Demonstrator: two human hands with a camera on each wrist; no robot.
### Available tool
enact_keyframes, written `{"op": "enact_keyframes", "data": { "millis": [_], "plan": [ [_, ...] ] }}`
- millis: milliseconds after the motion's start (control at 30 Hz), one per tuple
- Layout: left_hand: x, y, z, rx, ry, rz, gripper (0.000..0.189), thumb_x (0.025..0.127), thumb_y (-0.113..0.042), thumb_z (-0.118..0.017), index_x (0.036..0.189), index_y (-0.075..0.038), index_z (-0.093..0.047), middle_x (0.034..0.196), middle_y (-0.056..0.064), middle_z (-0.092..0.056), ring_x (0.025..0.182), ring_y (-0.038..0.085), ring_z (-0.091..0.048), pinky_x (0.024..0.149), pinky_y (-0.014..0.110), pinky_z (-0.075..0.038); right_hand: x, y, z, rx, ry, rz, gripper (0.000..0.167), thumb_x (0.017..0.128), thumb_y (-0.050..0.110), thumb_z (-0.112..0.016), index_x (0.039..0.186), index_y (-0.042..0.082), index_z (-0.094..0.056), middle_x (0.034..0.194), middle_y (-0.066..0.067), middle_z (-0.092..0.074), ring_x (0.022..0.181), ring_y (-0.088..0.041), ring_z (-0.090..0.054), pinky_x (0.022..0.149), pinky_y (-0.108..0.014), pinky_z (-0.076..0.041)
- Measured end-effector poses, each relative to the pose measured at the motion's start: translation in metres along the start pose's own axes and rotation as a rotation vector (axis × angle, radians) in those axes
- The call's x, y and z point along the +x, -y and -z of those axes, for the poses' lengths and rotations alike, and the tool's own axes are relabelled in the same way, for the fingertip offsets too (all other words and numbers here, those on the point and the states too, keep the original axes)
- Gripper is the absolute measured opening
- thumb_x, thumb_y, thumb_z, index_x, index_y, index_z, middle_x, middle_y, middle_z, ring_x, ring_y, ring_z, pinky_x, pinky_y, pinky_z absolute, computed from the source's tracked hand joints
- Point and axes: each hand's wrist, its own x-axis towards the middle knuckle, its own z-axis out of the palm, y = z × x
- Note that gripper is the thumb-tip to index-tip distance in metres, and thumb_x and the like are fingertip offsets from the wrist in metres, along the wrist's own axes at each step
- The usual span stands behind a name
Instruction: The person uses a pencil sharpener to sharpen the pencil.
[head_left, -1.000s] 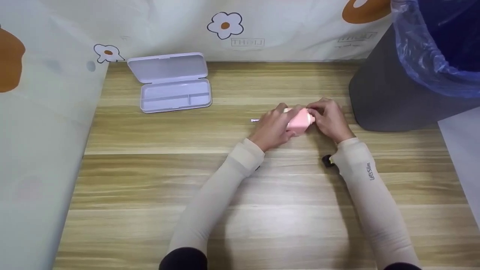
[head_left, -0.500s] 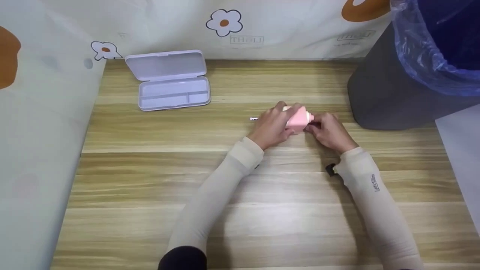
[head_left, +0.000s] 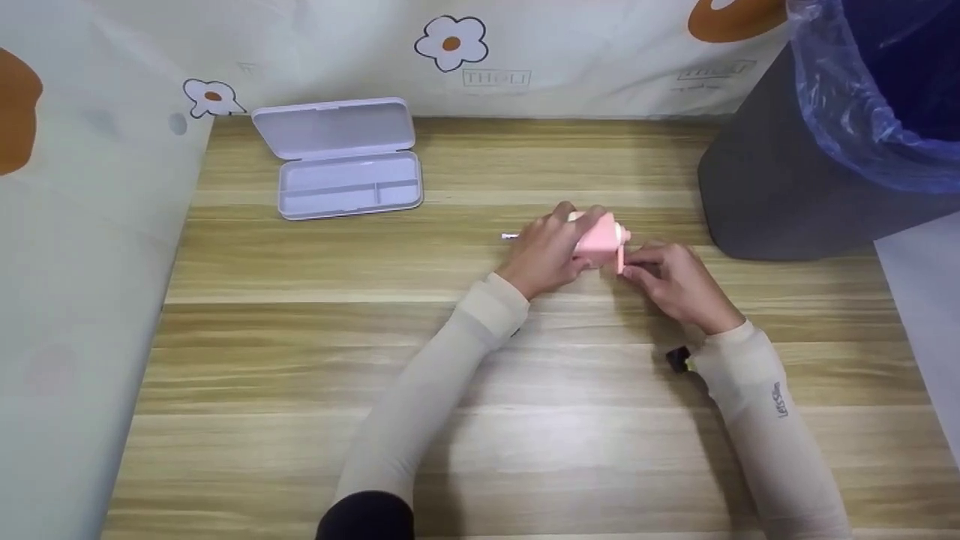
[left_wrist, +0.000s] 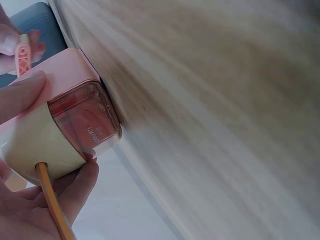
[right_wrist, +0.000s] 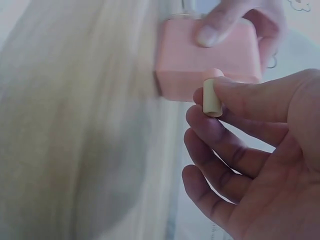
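A pink and cream crank pencil sharpener [head_left: 600, 238] lies on the wooden table, gripped across its body by my left hand [head_left: 541, 251]. Its see-through shavings drawer [left_wrist: 82, 120] carries small lettering in the left wrist view. An orange pencil [left_wrist: 54, 207] sticks out of the cream front, and its pale end shows left of my hand in the head view. On the opposite side, my right hand [head_left: 679, 285] pinches the cream knob [right_wrist: 212, 98] of the crank [head_left: 620, 259] between thumb and index finger. The other right fingers are loosely bent.
An open lavender pencil case [head_left: 350, 187] with divided compartments stands at the back left. A dark grey bin [head_left: 757, 180] lined with a blue bag [head_left: 840, 127] is at the right. Flower-patterned cloth [head_left: 585, 60] borders the back and left.
My right hand has moved down and toward me, swinging the crank from the far side round to the near side. The left hand and the sharpener have stayed in place.
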Motion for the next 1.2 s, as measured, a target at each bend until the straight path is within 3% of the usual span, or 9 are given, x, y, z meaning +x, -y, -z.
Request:
{"op": "enact_keyframes", "data": {
  "millis": [267, 700, 967, 1200],
  "plan": [
    [0.0, 0.0, -0.001, -0.001, 0.004, 0.001, 0.067, 0.087, -0.029, -0.078, 0.146, -0.02, -0.047, 0.126, 0.017, -0.055, 0.097, 0.027, -0.064, 0.083, 0.038, -0.053, -0.006, 0.011, 0.011, -0.024, -0.078, 0.084, 0.012, 0.091, 0.003, -0.069, 0.1, -0.001, -0.077, 0.091, -0.007, -0.071, 0.084, -0.017, -0.057, 0.075, -0.029, -0.04],
    [0.002, 0.001, 0.0, 0.006, 0.01, 0.0, 0.07, 0.085, -0.024, -0.078, 0.147, -0.02, -0.047, 0.128, 0.017, -0.054, 0.097, 0.026, -0.063, 0.08, 0.037, -0.053, 0.006, 0.017, 0.017, -0.002, -0.288, 0.089, 0.017, 0.094, 0.01, -0.068, 0.101, -0.003, -0.076, 0.085, -0.01, -0.067, 0.077, -0.016, -0.056, 0.068, -0.023, -0.04],
    [0.001, 0.002, 0.0, 0.005, 0.0, -0.007, 0.07, 0.084, -0.026, -0.079, 0.147, -0.019, -0.048, 0.127, 0.017, -0.056, 0.097, 0.026, -0.063, 0.08, 0.037, -0.053, 0.033, 0.019, 0.022, -0.03, -0.302, 0.051, 0.027, 0.097, 0.021, -0.065, 0.104, -0.004, -0.076, 0.088, -0.016, -0.068, 0.079, -0.024, -0.058, 0.073, -0.032, -0.039],
    [0.001, 0.002, 0.0, 0.009, 0.0, -0.006, 0.07, 0.084, -0.024, -0.079, 0.147, -0.019, -0.048, 0.125, 0.017, -0.056, 0.097, 0.027, -0.064, 0.081, 0.038, -0.054, 0.047, 0.014, 0.019, -0.073, -0.3, 0.003, 0.022, 0.098, 0.015, -0.063, 0.106, -0.002, -0.076, 0.09, -0.017, -0.067, 0.078, -0.027, -0.057, 0.073, -0.037, -0.04]
  ]
}}
